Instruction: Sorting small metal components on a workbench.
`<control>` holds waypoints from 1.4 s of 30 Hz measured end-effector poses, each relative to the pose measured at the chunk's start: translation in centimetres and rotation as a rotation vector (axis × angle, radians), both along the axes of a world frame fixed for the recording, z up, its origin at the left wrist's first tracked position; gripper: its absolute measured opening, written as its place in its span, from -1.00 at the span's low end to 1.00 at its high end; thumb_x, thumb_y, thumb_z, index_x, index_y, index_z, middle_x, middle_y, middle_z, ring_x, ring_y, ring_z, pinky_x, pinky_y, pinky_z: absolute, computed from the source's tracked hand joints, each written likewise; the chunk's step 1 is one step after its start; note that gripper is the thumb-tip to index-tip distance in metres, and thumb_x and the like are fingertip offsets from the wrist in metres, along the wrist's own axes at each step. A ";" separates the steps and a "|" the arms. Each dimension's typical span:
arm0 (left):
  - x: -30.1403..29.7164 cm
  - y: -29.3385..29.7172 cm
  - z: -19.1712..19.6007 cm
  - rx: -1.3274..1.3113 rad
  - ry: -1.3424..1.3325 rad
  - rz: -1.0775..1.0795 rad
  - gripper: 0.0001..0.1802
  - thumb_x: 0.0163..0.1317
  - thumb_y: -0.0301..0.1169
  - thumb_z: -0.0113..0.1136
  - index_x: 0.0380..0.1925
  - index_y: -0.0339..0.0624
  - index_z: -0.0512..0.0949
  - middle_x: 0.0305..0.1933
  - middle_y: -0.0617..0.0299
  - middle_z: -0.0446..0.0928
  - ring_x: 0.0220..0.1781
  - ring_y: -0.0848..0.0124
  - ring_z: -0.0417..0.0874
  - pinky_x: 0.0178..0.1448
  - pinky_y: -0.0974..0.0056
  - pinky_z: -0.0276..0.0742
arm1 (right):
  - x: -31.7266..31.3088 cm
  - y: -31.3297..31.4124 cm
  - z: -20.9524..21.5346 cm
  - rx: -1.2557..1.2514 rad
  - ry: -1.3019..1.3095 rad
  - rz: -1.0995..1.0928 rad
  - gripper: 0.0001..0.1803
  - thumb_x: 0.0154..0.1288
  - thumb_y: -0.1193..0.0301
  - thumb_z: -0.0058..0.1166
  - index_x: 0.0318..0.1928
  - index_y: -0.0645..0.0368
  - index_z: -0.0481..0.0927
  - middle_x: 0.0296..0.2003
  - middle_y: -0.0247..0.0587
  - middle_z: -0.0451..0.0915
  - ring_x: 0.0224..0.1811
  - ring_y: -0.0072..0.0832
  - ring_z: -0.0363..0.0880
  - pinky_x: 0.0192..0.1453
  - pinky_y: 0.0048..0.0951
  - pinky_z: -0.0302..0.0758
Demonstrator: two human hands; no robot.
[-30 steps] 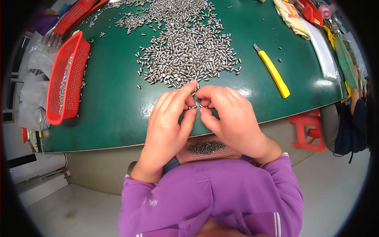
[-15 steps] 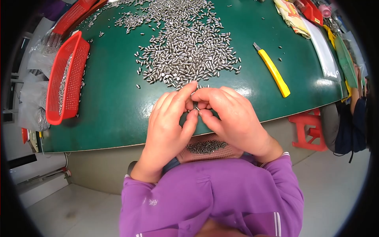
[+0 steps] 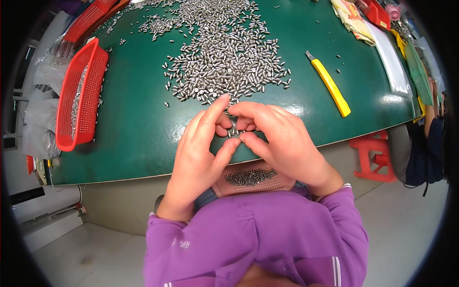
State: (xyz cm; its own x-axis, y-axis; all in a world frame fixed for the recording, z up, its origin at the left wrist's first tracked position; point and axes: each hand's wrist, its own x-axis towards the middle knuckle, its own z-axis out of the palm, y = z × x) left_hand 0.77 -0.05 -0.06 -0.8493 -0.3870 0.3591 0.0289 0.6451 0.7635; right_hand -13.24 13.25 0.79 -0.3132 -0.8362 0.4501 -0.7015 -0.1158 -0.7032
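Note:
Small silver bullet-shaped metal parts (image 3: 233, 131) sit at the table's near edge, in the gap between my two hands. My left hand (image 3: 198, 143) curves round their left side, its thumb and forefinger spread apart. From the other side my right hand (image 3: 282, 136) arches over, forefinger and thumb apart, thumb tips of both hands almost meeting. Neither hand visibly grips a part, though the curled inner fingers are partly hidden. Just beyond my fingertips spreads a large pile of the same metal parts (image 3: 224, 60). Below the table edge, a pink mesh basket (image 3: 282, 185) on my lap holds more.
The green table (image 3: 138, 138) carries a yellow utility knife (image 3: 331, 88) on the right, its blade out. A red perforated basket (image 3: 98, 71) with metal parts stands at left, near plastic bags (image 3: 38, 112). Under the right edge is a red stool (image 3: 375, 158).
My left hand has moved slightly left and its thumb and forefinger have spread. The thumbs have parted from the metal part between them, and several parts now show in the gap.

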 end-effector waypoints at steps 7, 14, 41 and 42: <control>0.3 0.0 0.5 0.038 -0.024 -0.010 -0.10 0.05 -0.71 0.39 0.46 -0.18 0.34 -0.15 0.17 0.54 -0.19 0.33 0.57 -0.04 0.22 0.59 | -0.1 0.3 -0.1 0.028 -0.096 -0.004 -0.48 0.18 0.62 0.23 0.19 0.18 0.49 -0.16 -0.14 0.66 -0.14 -0.20 0.69 -0.07 -0.20 0.61; 0.4 0.0 -0.1 0.045 -0.035 0.019 -0.19 0.11 -0.71 0.31 0.43 -0.21 0.38 -0.18 0.17 0.61 -0.19 0.31 0.63 -0.03 0.18 0.59 | 0.3 0.0 -0.3 0.014 -0.109 -0.043 -0.49 0.21 0.60 0.23 0.19 0.15 0.50 -0.19 -0.13 0.69 -0.22 -0.20 0.70 -0.16 -0.20 0.63; 1.0 -0.3 -0.7 0.282 0.055 0.009 -0.16 0.14 -0.79 -0.01 0.52 -0.27 0.19 -0.05 0.14 0.51 -0.11 0.42 0.56 0.05 0.30 0.54 | 0.3 -0.2 -0.6 -0.008 -0.038 0.041 -0.49 0.11 0.56 0.32 0.10 0.16 0.51 -0.19 -0.22 0.61 -0.15 -0.24 0.64 -0.06 -0.20 0.57; 1.0 -0.5 -0.9 0.307 0.085 0.017 -0.16 0.15 -0.81 -0.09 0.52 -0.27 0.17 -0.03 0.14 0.49 -0.10 0.46 0.53 0.04 0.35 0.52 | 0.3 -0.3 -0.5 0.027 -0.012 0.042 -0.52 0.11 0.52 0.35 0.07 0.15 0.52 -0.19 -0.22 0.60 -0.14 -0.23 0.63 -0.04 -0.19 0.55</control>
